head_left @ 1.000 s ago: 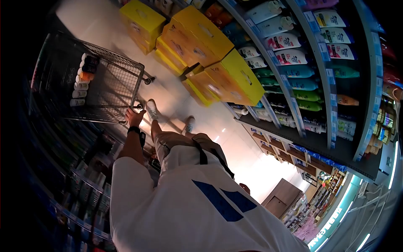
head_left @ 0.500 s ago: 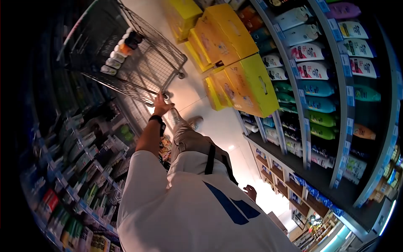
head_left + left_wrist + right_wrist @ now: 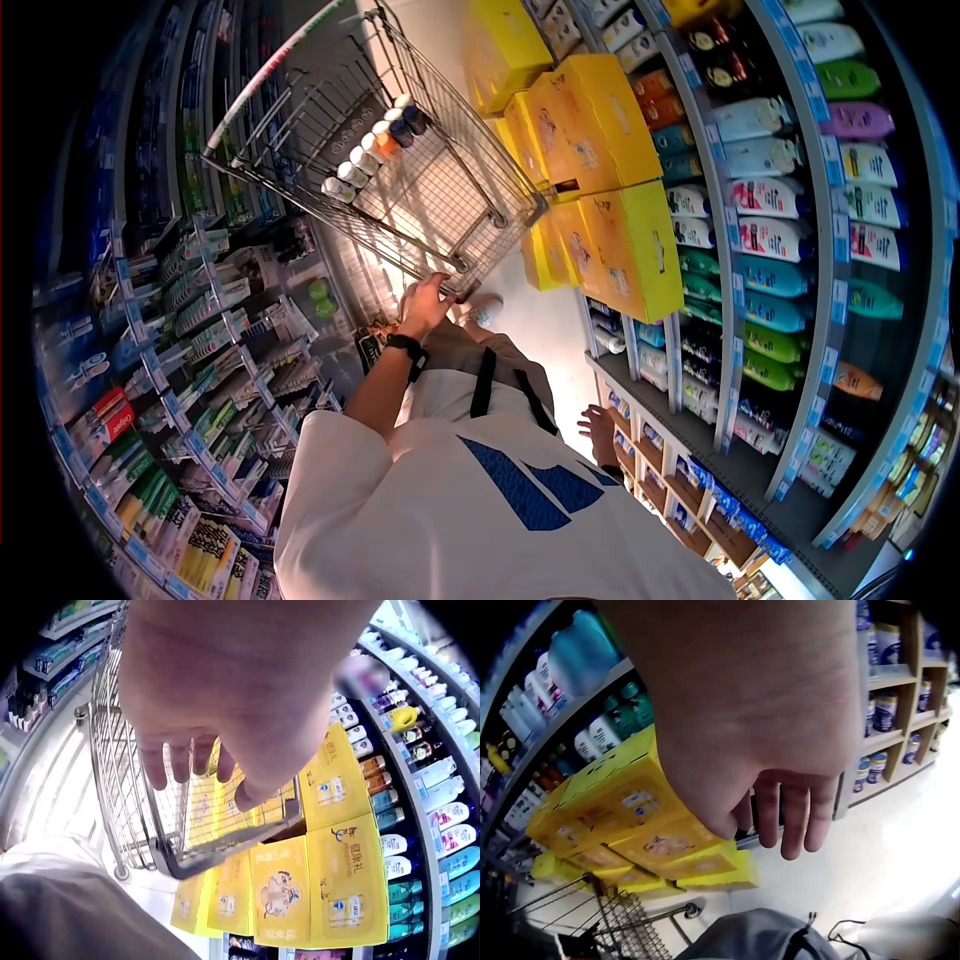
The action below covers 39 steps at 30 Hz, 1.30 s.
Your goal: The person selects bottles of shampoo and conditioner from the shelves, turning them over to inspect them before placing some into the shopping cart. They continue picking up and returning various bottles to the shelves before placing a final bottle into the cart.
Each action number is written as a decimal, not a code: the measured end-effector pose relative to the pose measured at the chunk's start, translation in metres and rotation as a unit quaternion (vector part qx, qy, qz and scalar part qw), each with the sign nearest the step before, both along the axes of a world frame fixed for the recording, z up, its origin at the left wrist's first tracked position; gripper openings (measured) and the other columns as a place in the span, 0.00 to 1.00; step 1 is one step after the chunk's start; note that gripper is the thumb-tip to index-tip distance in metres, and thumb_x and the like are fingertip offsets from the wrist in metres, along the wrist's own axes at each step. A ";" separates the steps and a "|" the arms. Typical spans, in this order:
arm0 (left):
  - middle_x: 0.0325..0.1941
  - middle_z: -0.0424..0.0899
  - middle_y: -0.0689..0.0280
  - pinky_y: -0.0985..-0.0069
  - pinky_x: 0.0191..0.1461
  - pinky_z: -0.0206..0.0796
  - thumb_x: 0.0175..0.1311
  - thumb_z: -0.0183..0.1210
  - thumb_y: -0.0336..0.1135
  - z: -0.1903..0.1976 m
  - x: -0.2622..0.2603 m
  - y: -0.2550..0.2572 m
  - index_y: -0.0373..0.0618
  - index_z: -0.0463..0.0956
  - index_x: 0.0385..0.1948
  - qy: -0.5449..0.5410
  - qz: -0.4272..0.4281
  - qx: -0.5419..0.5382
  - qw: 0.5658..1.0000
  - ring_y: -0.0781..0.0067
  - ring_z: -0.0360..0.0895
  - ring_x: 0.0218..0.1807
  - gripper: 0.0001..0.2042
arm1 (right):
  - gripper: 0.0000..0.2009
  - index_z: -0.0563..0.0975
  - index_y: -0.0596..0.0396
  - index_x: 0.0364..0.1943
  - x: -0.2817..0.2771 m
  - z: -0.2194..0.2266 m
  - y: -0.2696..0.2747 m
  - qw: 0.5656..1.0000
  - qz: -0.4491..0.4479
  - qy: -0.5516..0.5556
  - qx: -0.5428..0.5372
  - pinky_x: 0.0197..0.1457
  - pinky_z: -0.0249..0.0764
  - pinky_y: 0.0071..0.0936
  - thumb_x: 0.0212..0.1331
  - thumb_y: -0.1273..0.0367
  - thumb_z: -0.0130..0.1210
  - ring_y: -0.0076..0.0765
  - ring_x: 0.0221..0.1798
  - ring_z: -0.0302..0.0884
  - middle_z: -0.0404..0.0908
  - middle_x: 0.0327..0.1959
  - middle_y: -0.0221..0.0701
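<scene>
At the near corner of a wire shopping cart (image 3: 455, 190), left hand (image 3: 427, 305) reaches forward, fingers relaxed and slightly spread, no firm hold visible; cannot tell whether they touch the rim. Dark band (image 3: 408, 346) on that wrist. Right hand (image 3: 599, 427) hangs low beside the body, fingers loosely bent, nothing held. Cart stands ahead of the person, near stacked yellow boxes (image 3: 625, 245).

Writing: red carton (image 3: 108, 424) reads Colgate; yellow boxes bear dark Chinese characters, apparently 健康礼. White-topped containers (image 3: 372, 146) inside the cart: labels too small to read.

Materials: cart of metal mesh, dark corner piece (image 3: 171, 862) at the end; boxes blocky, flat-sided; containers rounded, in one row. White shirt (image 3: 400, 520), angular blue patches.
</scene>
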<state>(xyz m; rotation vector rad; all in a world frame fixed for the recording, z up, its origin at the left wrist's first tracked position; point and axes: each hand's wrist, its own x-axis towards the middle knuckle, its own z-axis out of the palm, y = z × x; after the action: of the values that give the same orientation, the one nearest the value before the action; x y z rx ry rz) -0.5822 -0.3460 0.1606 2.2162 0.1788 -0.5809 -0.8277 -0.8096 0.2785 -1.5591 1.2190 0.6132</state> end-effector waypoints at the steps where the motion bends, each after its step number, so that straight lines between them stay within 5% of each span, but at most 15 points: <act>1: 0.61 0.79 0.55 0.56 0.66 0.68 0.63 0.64 0.43 0.009 0.007 0.008 0.50 0.76 0.59 -0.005 0.006 -0.009 1.000 0.47 0.75 0.63 0.23 | 0.18 0.76 0.53 0.60 0.020 -0.005 0.002 1.000 0.017 -0.013 0.013 0.34 0.80 0.29 0.68 0.65 0.58 0.32 0.38 0.87 0.86 0.44 0.32; 5: 0.60 0.79 0.50 0.56 0.66 0.68 0.62 0.64 0.38 0.025 0.063 0.039 0.43 0.77 0.55 -0.035 0.089 -0.091 0.991 0.44 0.75 0.63 0.20 | 0.17 0.78 0.52 0.58 0.125 -0.025 0.042 0.988 0.135 -0.063 -0.037 0.34 0.81 0.30 0.67 0.64 0.58 0.32 0.38 0.87 0.86 0.43 0.31; 9: 0.59 0.79 0.46 0.56 0.65 0.68 0.61 0.65 0.38 -0.017 0.130 0.067 0.37 0.74 0.59 -0.044 0.161 -0.075 0.983 0.41 0.76 0.62 0.25 | 0.17 0.79 0.55 0.56 0.252 -0.057 0.124 0.968 0.207 -0.133 -0.045 0.35 0.77 0.24 0.67 0.64 0.58 0.26 0.38 0.83 0.85 0.44 0.29; 11: 0.60 0.79 0.46 0.56 0.66 0.69 0.61 0.65 0.38 -0.026 0.163 0.074 0.38 0.72 0.61 -0.031 0.168 -0.015 0.985 0.41 0.75 0.63 0.27 | 0.15 0.80 0.58 0.54 0.309 -0.116 0.165 0.932 0.282 -0.218 -0.072 0.35 0.74 0.21 0.68 0.66 0.59 0.22 0.36 0.79 0.84 0.42 0.28; 12: 0.66 0.74 0.48 0.55 0.68 0.68 0.61 0.65 0.38 -0.031 0.178 0.078 0.40 0.68 0.65 0.015 0.148 0.018 0.989 0.43 0.71 0.67 0.30 | 0.13 0.81 0.58 0.53 0.337 -0.138 0.200 0.942 0.209 -0.262 0.008 0.34 0.72 0.20 0.67 0.69 0.61 0.21 0.35 0.77 0.83 0.42 0.27; 14: 0.69 0.71 0.50 0.55 0.68 0.68 0.61 0.64 0.38 -0.047 0.194 0.079 0.40 0.66 0.67 0.040 0.099 0.081 0.991 0.45 0.69 0.70 0.31 | 0.15 0.80 0.60 0.54 0.394 -0.163 0.272 0.873 0.293 -0.389 -0.025 0.44 0.78 0.29 0.65 0.73 0.62 0.29 0.42 0.81 0.84 0.47 0.37; 16: 0.76 0.62 0.55 0.55 0.70 0.68 0.62 0.60 0.36 -0.074 0.207 0.080 0.42 0.60 0.72 0.096 -0.002 0.152 0.984 0.49 0.62 0.76 0.34 | 0.22 0.78 0.55 0.58 0.458 -0.143 0.332 0.837 0.460 -0.294 -0.041 0.53 0.80 0.36 0.56 0.72 0.65 0.48 0.50 0.84 0.81 0.56 0.40; 21: 0.77 0.61 0.57 0.58 0.70 0.71 0.64 0.58 0.32 -0.114 0.193 0.076 0.43 0.58 0.74 0.051 -0.010 0.159 0.986 0.49 0.62 0.75 0.34 | 0.29 0.73 0.50 0.65 0.528 -0.187 0.415 0.738 0.559 -0.356 -0.128 0.59 0.78 0.46 0.54 0.75 0.63 0.59 0.63 0.75 0.64 0.74 0.43; 25: 0.75 0.62 0.53 0.55 0.62 0.77 0.65 0.61 0.37 -0.145 0.177 0.079 0.45 0.53 0.76 0.123 0.026 0.112 0.986 0.45 0.70 0.69 0.38 | 0.30 0.75 0.47 0.63 0.533 -0.237 0.434 0.751 0.604 -0.244 -0.112 0.59 0.78 0.47 0.51 0.78 0.61 0.61 0.62 0.76 0.61 0.76 0.42; 29: 0.74 0.63 0.51 0.55 0.61 0.76 0.62 0.65 0.35 -0.180 0.158 0.075 0.45 0.52 0.77 0.134 0.107 0.028 0.985 0.41 0.73 0.66 0.41 | 0.22 0.79 0.49 0.54 0.512 -0.269 0.439 0.748 0.607 -0.262 0.059 0.58 0.78 0.46 0.51 0.78 0.59 0.64 0.61 0.78 0.59 0.79 0.42; 31: 0.74 0.62 0.47 0.55 0.60 0.76 0.57 0.68 0.31 -0.188 0.166 0.074 0.44 0.52 0.77 0.136 0.218 -0.087 0.962 0.37 0.74 0.64 0.45 | 0.18 0.79 0.52 0.49 0.498 -0.277 0.442 0.818 0.525 -0.225 0.066 0.59 0.78 0.43 0.51 0.78 0.60 0.64 0.62 0.77 0.60 0.77 0.48; 33: 0.75 0.61 0.42 0.55 0.59 0.76 0.55 0.69 0.26 -0.203 0.167 0.070 0.46 0.55 0.76 0.020 0.170 -0.059 0.983 0.34 0.76 0.63 0.45 | 0.11 0.81 0.56 0.42 0.481 -0.303 0.438 0.798 0.501 -0.335 0.022 0.59 0.78 0.39 0.53 0.77 0.63 0.61 0.59 0.80 0.66 0.73 0.51; 35: 0.76 0.58 0.38 0.55 0.60 0.76 0.55 0.68 0.26 -0.225 0.160 0.066 0.50 0.57 0.76 -0.036 0.189 -0.058 0.980 0.34 0.75 0.64 0.43 | 0.08 0.84 0.56 0.36 0.474 -0.318 0.434 0.848 0.391 -0.358 0.023 0.59 0.78 0.37 0.52 0.73 0.68 0.56 0.58 0.82 0.74 0.67 0.50; 36: 0.77 0.56 0.37 0.56 0.59 0.76 0.55 0.68 0.27 -0.198 0.171 0.067 0.53 0.64 0.73 -0.015 0.228 -0.104 0.968 0.34 0.76 0.63 0.39 | 0.05 0.87 0.56 0.34 0.471 -0.319 0.436 0.884 0.327 -0.333 -0.036 0.52 0.80 0.33 0.54 0.72 0.70 0.45 0.49 0.86 0.84 0.53 0.45; 39: 0.78 0.56 0.36 0.56 0.58 0.77 0.58 0.67 0.28 -0.195 0.175 0.067 0.52 0.70 0.68 0.017 0.218 -0.059 0.974 0.34 0.78 0.61 0.32 | 0.08 0.88 0.58 0.37 0.467 -0.321 0.423 0.945 0.254 -0.205 -0.012 0.45 0.81 0.28 0.53 0.72 0.71 0.34 0.40 0.86 0.88 0.38 0.39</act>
<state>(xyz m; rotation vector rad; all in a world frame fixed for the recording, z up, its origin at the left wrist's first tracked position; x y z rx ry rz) -0.4076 -0.2790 -0.0346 1.9670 0.6154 -0.3743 -0.3610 -0.3870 -0.0425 -1.9206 0.5091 0.5565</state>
